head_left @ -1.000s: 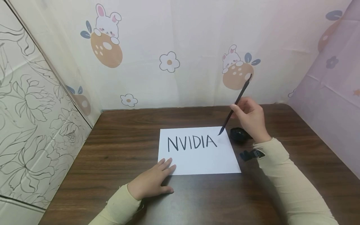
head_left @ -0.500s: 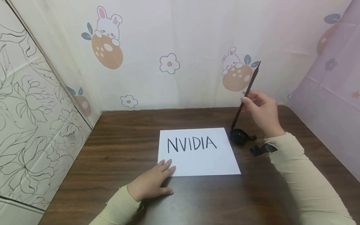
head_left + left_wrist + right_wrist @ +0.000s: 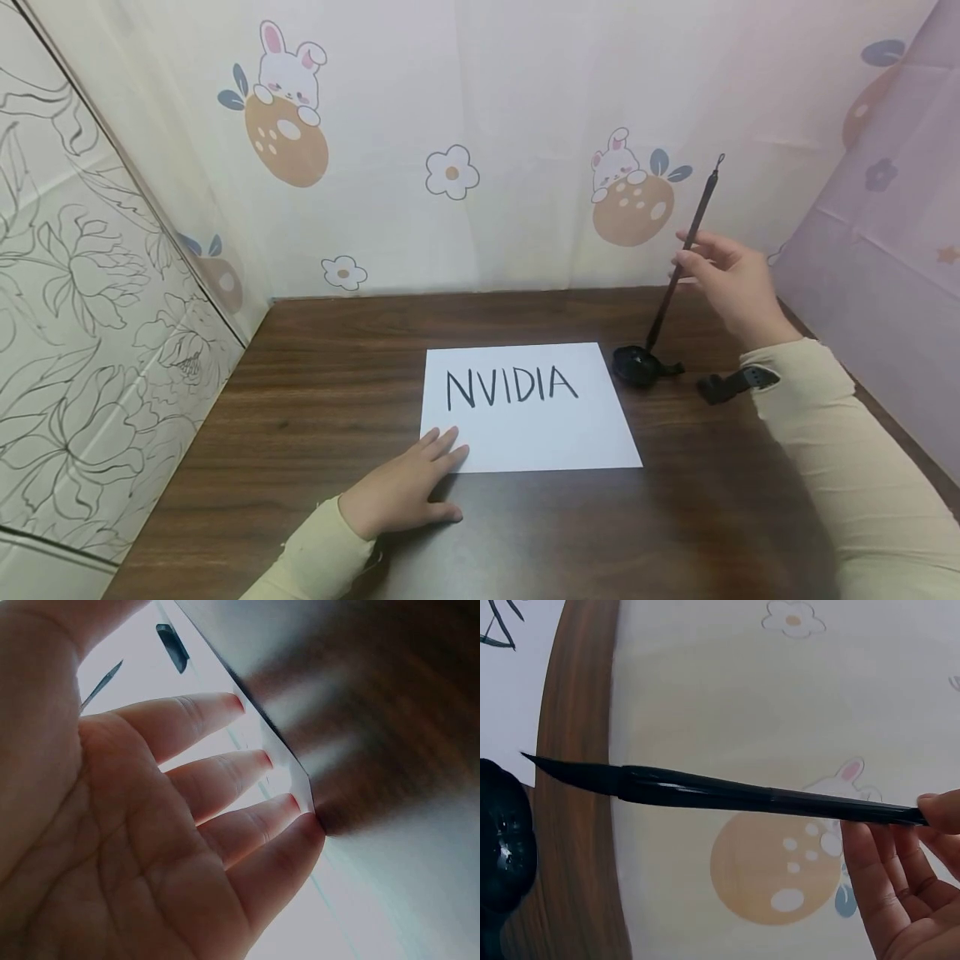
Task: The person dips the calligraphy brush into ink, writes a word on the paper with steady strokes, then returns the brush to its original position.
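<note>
A dark calligraphy brush (image 3: 702,210) slants over the table, its shaft pinched between thumb and fingers of my right hand (image 3: 742,287). Its bristle end points down at the far side of a black ink dish (image 3: 634,367). In the right wrist view the black bristles (image 3: 577,775) come to a fine, slightly bent tip, which appears apart from the dish (image 3: 502,840). White paper (image 3: 536,437) lettered "NVIDIA" in black lies left of the dish. My left hand (image 3: 405,485) rests with spread fingers on the paper's near left corner; the left wrist view shows its palm (image 3: 127,840).
The dark wooden table (image 3: 330,342) meets a patterned curtain (image 3: 517,100) along its back edge. A panel with line-drawn flowers (image 3: 67,275) stands at the left, and a purplish curtain (image 3: 885,250) borders the right. A black strap device (image 3: 738,383) sits on my right wrist.
My right hand has moved right with the brush, from the lettering's end on the paper to the ink dish. The left hand and paper have stayed in place.
</note>
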A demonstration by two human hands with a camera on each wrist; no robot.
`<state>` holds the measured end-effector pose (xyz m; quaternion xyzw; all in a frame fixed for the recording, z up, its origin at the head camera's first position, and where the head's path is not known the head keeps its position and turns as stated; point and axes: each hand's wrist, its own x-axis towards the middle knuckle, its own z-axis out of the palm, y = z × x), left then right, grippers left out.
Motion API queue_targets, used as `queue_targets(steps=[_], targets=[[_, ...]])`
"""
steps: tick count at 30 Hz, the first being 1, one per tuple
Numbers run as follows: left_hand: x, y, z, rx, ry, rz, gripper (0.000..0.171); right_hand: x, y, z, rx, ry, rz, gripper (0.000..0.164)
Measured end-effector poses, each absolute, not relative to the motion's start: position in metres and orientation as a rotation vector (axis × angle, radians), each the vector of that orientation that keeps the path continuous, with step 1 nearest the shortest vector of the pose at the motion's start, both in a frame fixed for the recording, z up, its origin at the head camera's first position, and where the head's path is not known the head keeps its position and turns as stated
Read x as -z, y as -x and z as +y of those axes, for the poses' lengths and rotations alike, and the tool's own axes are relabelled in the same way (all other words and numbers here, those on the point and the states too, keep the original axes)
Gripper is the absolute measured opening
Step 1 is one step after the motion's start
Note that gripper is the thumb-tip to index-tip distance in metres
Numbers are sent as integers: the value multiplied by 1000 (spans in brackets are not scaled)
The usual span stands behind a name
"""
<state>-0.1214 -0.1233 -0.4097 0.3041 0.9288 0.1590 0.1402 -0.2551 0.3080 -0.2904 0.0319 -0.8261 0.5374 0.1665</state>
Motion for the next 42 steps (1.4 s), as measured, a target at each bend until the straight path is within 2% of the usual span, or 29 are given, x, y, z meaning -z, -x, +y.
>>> queue_targets(steps=[16,26,30,37,42], targets=[[410,121,-123,-459,-875,2689,76,298,275,334,-1477,40,-2593,51],[412,121,-124,-451,-881,2696,76,321,289,347,-1380,172,-2741,74],[411,121,-124,-466,-887,2693,76,333,293,352,-1412,183,-2779,75],[409,121,-124,-471,-887,2686,76,351,298,358,-1381,158,-2843,63],[410,121,-124,-471,-885,2683,76,359,300,358,-1391,172,-2903,60]])
